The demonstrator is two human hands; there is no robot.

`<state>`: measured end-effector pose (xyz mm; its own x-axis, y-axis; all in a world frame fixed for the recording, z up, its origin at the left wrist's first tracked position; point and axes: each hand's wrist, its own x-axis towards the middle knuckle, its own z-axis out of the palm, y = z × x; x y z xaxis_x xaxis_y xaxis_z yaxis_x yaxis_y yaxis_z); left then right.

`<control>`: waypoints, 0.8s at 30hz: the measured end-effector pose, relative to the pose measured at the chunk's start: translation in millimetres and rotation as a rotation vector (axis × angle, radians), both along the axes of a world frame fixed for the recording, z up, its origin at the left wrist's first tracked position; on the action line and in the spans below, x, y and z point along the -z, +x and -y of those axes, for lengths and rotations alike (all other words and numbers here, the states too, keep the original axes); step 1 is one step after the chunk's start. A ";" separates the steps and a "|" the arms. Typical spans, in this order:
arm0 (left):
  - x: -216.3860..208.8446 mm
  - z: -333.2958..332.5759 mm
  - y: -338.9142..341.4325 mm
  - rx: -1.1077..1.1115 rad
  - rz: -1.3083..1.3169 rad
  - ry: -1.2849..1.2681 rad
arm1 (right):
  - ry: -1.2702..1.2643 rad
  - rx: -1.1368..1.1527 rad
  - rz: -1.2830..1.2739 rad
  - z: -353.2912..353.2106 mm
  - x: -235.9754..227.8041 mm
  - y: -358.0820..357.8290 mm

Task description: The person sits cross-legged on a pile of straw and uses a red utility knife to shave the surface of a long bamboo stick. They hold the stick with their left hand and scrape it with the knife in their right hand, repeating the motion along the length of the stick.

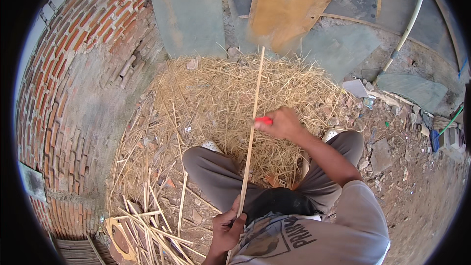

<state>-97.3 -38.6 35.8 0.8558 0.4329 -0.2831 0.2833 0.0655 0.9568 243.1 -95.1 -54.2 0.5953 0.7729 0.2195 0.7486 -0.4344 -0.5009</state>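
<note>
A long, thin bamboo strip [254,113] runs up from my lap and away over the straw-like shavings. My left hand [228,226] is closed round its near part, beside my left thigh. Further along the strip, my right hand [282,123] grips a small tool by its red handle [264,120], with the tool against the strip's right side. Its blade cannot be made out. I sit with both knees bent and spread, and a dark cloth [279,202] lies across my lap.
Pale shavings [216,83] heap up ahead of me. A bundle of bamboo strips [152,230] lies at the lower left. A brick wall [64,93] rises on the left. Boards and slabs [189,14] lean at the back, near a pale pipe [409,24]. Rubble [380,154] lies at right.
</note>
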 end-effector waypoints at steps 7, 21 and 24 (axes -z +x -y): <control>2.8 1.7 1.6 0.104 0.000 -0.036 | -0.090 0.253 -0.071 -2.6 19.9 85.6; 1.7 -1.0 22.5 0.095 0.010 -0.257 | -0.071 0.395 -0.192 38.7 -25.4 116.6; 5.7 -4.3 34.9 0.049 0.131 -0.380 | 0.102 0.129 -0.016 31.4 -35.5 54.4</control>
<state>-62.4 -34.2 30.1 0.9122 0.2765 -0.3025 0.1723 0.4109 0.8953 297.5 -126.5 -18.6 0.6926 0.6638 0.2822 0.6811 -0.4730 -0.5589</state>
